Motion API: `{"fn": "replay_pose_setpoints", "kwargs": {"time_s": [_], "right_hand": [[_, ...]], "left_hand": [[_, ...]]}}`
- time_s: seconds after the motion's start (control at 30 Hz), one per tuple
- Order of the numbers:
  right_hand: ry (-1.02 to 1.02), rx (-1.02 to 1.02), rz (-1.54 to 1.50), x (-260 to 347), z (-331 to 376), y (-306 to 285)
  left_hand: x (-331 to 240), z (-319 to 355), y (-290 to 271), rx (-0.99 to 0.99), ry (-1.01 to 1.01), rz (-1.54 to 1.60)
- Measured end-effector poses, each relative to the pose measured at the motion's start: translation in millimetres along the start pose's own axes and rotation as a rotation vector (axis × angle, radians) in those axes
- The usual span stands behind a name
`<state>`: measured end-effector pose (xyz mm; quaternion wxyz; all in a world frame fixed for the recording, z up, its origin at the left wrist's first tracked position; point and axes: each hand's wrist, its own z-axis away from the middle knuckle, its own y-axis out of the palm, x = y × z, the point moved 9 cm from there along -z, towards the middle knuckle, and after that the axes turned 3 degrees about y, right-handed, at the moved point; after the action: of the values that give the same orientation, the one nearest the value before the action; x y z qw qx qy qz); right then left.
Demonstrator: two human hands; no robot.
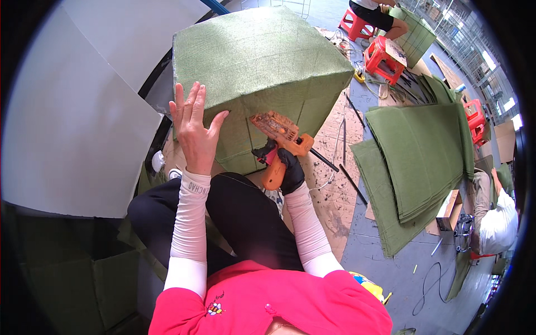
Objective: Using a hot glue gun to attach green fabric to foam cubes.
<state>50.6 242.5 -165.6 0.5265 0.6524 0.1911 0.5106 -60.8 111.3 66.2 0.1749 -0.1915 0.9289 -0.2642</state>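
Observation:
A large green fabric-covered box [262, 50] stands in front of my knees, its top and near side showing. My left hand [195, 131] is bare, raised by the box's left front edge with the fingers spread. I cannot tell whether the fingertips touch the fabric. In a black glove, my right hand [292, 172] grips an orange hot glue gun [282, 131], worn and stained. The gun's nozzle end points up and left at the near side of the box. A black glue stick [324, 159] sticks out of its rear.
Green fabric sheets [424, 156] lie stacked on the floor at right. Stained cardboard [335, 206] with loose black sticks lies nearer. White panels [72, 111] rise at left. Red stools [385, 58] and a seated person [385, 14] are far right; another person [498, 223] works at the right edge.

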Motion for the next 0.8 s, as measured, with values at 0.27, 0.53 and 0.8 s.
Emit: {"fn": "replay_pose_setpoints", "kwargs": {"time_s": [0.27, 0.53, 0.8], "right_hand": [[-0.048, 0.04, 0.038, -1, 0, 1], [-0.359, -0.069, 0.732, 8, 4, -19], [-0.251, 0.014, 0.407, 16, 19, 15]], "left_hand": [[3, 3, 1, 0.003, -0.006, 0.02], [5, 0, 2, -0.002, -0.008, 0.024], [4, 2, 1, 0.0, -0.013, 0.027]]}}
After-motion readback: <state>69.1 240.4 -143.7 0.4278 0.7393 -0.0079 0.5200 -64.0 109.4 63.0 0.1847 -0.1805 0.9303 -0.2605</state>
